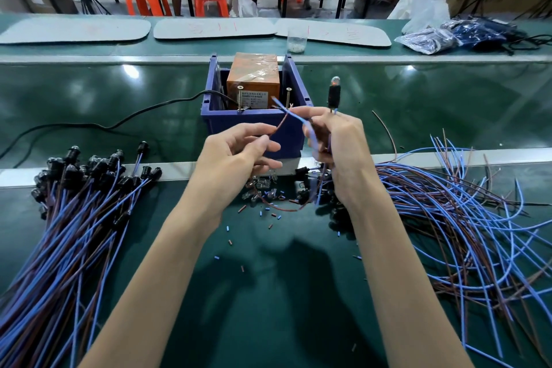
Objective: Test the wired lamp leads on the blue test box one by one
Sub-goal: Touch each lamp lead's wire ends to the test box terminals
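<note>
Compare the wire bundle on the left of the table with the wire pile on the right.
The left bundle lies straight and roughly parallel; the right pile is curved, crossing and fanned out. The left bundle's black lamp holders cluster in plain view at its far end; the right pile's holders sit near the right hand, partly hidden. Both are blue and brown leads on the green table.
</note>
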